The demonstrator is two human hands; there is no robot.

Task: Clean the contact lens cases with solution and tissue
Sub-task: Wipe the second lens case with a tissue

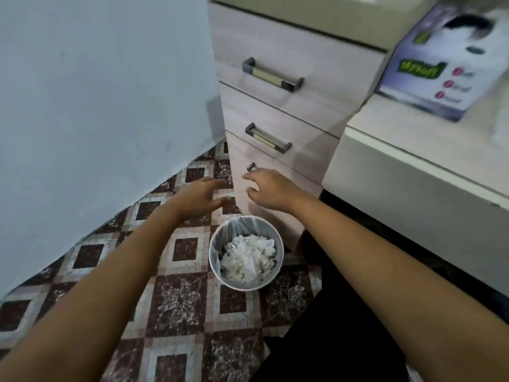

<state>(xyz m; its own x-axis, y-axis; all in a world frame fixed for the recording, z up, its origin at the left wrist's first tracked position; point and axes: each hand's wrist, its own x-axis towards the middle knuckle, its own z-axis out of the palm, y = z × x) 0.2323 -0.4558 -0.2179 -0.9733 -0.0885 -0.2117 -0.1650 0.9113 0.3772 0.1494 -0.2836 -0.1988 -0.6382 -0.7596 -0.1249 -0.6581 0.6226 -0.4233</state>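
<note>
Holding both arms out over the tiled floor [179, 299], we record the left hand [202, 195] with fingers straight and slightly apart, gripping nothing, and the right hand [268, 190] with fingers loosely curled and spread, also gripping nothing. Crumpled tissue [248, 257] lies in the waste bin [242, 285], below and between the two hands, apart from every fingertip. Right fingertips sit just beside the lowest drawer handle [250, 166]; we cannot tell whether they touch it, and the hand hides most of that handle. Bin stands on the floor just beside the foot of the drawer unit [275, 111]. Tissue box [440, 67] sits on the desk [413, 150] at upper right, well apart from both hands. Count: two hands, one bin, one tissue box, three drawers, three handles.
</note>
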